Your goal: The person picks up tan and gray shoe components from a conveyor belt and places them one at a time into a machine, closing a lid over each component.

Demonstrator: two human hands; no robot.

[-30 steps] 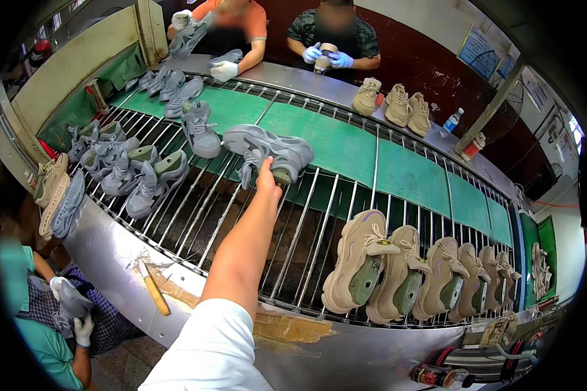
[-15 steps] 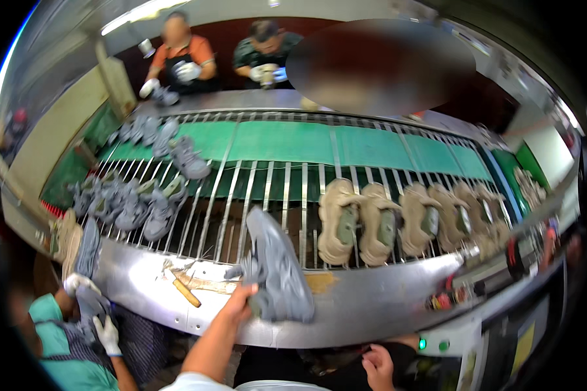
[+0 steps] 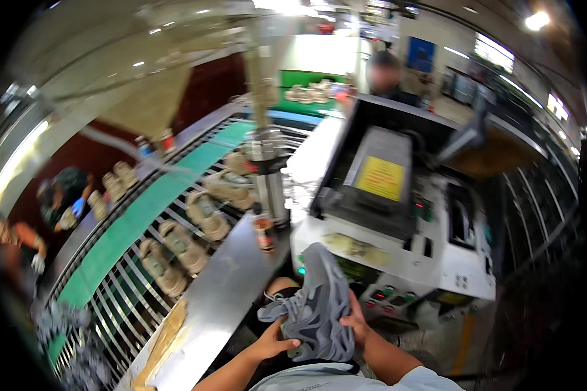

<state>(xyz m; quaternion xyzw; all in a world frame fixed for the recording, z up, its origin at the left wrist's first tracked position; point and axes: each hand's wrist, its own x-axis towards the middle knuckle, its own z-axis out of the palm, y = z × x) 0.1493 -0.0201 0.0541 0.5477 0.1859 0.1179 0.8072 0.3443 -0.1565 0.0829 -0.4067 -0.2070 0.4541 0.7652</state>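
Note:
A grey lace-up sneaker (image 3: 319,303) is held in front of my body, its toe pointing up and away and its thick sculpted sole toward the right. My left hand (image 3: 275,341) grips it at the lower left, thumb across the heel end near the opening. My right hand (image 3: 355,319) is closed on the sole's right side. Just beyond the shoe stands a white machine (image 3: 346,251) with a dark top, a yellow label (image 3: 379,177) and a control panel of buttons and lights.
To the left runs a slatted conveyor (image 3: 120,296) carrying several tan sneakers (image 3: 176,244) and blurred grey ones (image 3: 65,322). A metal ledge (image 3: 225,280) borders it, with a small bottle (image 3: 263,231) by a metal post (image 3: 267,176). Co-workers (image 3: 62,195) sit across the conveyor; another person (image 3: 388,78) is behind the machine.
My view has swung right from the conveyor to the machine. The grey sneaker has come from over the metal ledge to my body, and my right hand has taken hold of it too.

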